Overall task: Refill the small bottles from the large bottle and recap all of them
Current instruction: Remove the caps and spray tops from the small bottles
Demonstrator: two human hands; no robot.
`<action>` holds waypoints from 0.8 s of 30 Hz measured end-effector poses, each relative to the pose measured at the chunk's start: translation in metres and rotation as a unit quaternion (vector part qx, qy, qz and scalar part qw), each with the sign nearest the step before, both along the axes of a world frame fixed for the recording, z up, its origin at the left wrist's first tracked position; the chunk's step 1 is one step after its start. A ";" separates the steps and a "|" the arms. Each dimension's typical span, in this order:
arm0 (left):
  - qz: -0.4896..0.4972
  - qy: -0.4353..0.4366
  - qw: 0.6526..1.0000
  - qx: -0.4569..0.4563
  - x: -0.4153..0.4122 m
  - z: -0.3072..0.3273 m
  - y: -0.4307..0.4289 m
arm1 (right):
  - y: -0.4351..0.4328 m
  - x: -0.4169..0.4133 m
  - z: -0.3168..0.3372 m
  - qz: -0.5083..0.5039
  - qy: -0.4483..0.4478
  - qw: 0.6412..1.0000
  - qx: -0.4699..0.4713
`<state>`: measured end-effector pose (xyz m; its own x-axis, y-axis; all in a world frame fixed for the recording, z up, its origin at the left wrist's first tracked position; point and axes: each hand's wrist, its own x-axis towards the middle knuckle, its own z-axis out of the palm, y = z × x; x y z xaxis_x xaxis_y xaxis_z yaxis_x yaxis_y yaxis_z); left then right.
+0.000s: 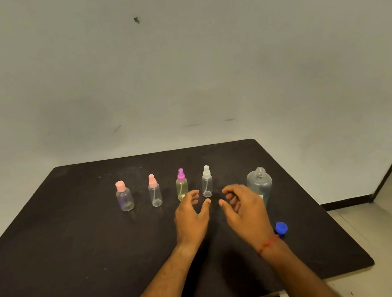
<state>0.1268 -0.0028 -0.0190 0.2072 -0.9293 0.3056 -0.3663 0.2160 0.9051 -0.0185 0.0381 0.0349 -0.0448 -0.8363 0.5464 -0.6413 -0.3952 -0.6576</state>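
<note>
Four small bottles in a row mid-table (78, 235), all capped: pink flip-cap bottle (124, 196), pink spray bottle (155, 192), yellow bottle with purple sprayer (182, 186), clear white-sprayer bottle (207, 183). Large bottle (261, 182) uncapped at the row's right end; blue cap (281, 228) near right table edge. Left hand (191, 219) and right hand (243, 209) both open, empty, hovering before the row. Front-left table area free.

From my remote feed, the table (78, 235) looked matt black and scuffed — the small bottles (155, 194) and large bottle (259, 183) clear, glossy plastic — beside a smooth blue cap (281, 228).
</note>
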 end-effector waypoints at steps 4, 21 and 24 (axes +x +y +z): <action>0.012 0.004 1.000 -0.002 0.015 -0.001 -0.005 | -0.051 0.024 0.008 -0.028 0.030 0.998 0.046; 0.016 0.011 1.000 -0.001 0.040 -0.001 -0.020 | -0.130 0.036 0.009 -0.052 0.103 0.977 0.182; 0.004 0.004 1.000 -0.007 0.038 0.005 -0.021 | -0.123 0.039 0.019 -0.044 0.085 0.981 0.171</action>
<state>0.1652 -0.0235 -0.0138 0.2162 -0.9237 0.3164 -0.3607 0.2256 0.9050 0.0207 -0.0845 0.0536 -0.0572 -0.9689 0.2408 -0.7747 -0.1091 -0.6229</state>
